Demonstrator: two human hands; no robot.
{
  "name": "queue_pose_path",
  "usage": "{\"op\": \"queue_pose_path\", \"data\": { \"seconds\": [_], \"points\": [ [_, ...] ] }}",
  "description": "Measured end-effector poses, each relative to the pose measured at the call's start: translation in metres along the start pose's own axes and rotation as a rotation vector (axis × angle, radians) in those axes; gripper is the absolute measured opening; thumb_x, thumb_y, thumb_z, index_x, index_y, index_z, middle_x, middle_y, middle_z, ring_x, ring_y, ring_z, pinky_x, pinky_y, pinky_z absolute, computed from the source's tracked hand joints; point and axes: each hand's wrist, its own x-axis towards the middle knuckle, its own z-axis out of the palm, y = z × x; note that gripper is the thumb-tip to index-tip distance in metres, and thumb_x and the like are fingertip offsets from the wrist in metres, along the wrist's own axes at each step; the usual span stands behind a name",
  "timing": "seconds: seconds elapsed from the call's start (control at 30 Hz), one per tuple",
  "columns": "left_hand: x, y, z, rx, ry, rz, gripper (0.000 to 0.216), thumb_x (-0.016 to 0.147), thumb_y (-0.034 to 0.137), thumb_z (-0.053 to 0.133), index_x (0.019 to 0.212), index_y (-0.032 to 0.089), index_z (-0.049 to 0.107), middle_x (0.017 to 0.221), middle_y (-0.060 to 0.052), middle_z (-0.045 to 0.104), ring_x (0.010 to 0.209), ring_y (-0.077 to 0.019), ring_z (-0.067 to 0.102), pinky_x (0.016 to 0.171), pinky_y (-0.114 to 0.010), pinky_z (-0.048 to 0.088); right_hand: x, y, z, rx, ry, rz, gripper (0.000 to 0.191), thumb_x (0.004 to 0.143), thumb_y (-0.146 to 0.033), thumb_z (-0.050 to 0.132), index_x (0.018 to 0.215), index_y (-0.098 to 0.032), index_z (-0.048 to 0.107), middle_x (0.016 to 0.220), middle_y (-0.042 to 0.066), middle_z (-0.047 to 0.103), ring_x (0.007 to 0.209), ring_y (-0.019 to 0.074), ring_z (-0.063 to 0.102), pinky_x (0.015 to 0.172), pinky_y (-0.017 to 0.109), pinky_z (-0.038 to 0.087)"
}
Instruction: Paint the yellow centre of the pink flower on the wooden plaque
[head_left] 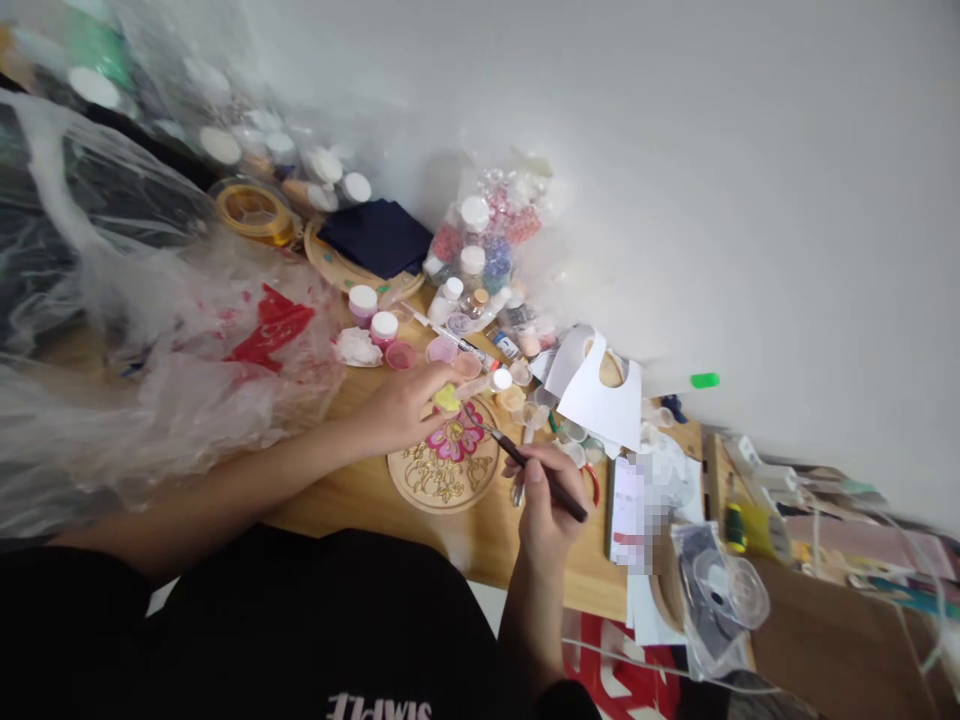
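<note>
A round wooden disc [401, 478] lies on the table, with a pink and red flower [457, 437] and raised gold scrollwork on it. My left hand [409, 408] is at its upper left edge, fingers closed around a small cup of yellow paste [448, 398]. In my right hand [549, 485], held like a pen, is a dark-handled spatula tool [568, 500]. Its thin metal tip points up and left, close to the yellow cup and above the flower. Whether the tip touches anything, I cannot tell.
Lidded pink jars [384, 328] and several small cups [512, 398] stand beyond the disc. White cut paper [600, 395] and a phone [626, 510] are to the right. Crumpled plastic bags [247, 370] cover the left, and a dark cloth stack [379, 237] sits behind.
</note>
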Motion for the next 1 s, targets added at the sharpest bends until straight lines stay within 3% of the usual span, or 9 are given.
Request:
{"op": "queue_pose_path", "data": {
  "seconds": [0.13, 0.33, 0.67, 0.83, 1.0],
  "points": [
    [0.001, 0.0, -0.002, 0.006, -0.002, 0.058, 0.024, 0.085, 0.018, 0.055, 0.109, 0.019, 0.055, 0.108, -0.008, 0.068, 0.102, -0.0211, 0.065, 0.088, -0.036, 0.052, 0.011, -0.004, 0.004, -0.138, -0.133, -0.12, 0.016, 0.087, -0.017, 0.06, 0.1, -0.022, 0.068, 0.085, 0.004, 0.073, 0.077, 0.0165, 0.07, 0.067, 0.03, 0.057],
    [-0.001, 0.0, -0.001, 0.017, 0.016, -0.019, 0.026, 0.083, 0.018, 0.055, 0.108, 0.02, 0.054, 0.108, -0.006, 0.067, 0.101, -0.0195, 0.065, 0.087, -0.033, 0.052, 0.015, -0.009, 0.003, -0.185, -0.254, -0.212, 0.02, 0.085, -0.011, 0.059, 0.1, -0.022, 0.068, 0.088, 0.004, 0.074, 0.079, 0.0156, 0.07, 0.068, 0.029, 0.057],
    [0.001, 0.003, -0.003, 0.021, -0.003, -0.061, 0.023, 0.083, 0.023, 0.057, 0.106, 0.019, 0.056, 0.101, -0.004, 0.067, 0.091, -0.0178, 0.065, 0.079, -0.03, 0.052, 0.01, -0.008, -0.003, -0.175, -0.26, -0.22, 0.022, 0.084, -0.009, 0.06, 0.099, -0.022, 0.067, 0.088, 0.004, 0.073, 0.082, 0.0155, 0.07, 0.071, 0.03, 0.058],
    [0.0, 0.0, 0.0, 0.035, 0.018, -0.055, 0.028, 0.08, 0.018, 0.059, 0.108, 0.019, 0.056, 0.105, -0.004, 0.067, 0.098, -0.0186, 0.065, 0.085, -0.031, 0.052, 0.009, -0.007, -0.008, -0.151, -0.259, -0.2, 0.021, 0.084, -0.009, 0.059, 0.097, -0.023, 0.068, 0.086, 0.004, 0.072, 0.079, 0.016, 0.069, 0.069, 0.031, 0.056],
    [-0.001, -0.001, 0.001, 0.015, 0.042, -0.021, 0.027, 0.082, 0.019, 0.057, 0.109, 0.019, 0.055, 0.107, -0.004, 0.067, 0.098, -0.0182, 0.066, 0.085, -0.03, 0.052, 0.006, -0.001, -0.012, -0.02, -0.184, -0.068, 0.018, 0.086, -0.014, 0.06, 0.095, -0.025, 0.07, 0.08, 0.001, 0.07, 0.071, 0.0136, 0.066, 0.063, 0.027, 0.052]
  ]
}}
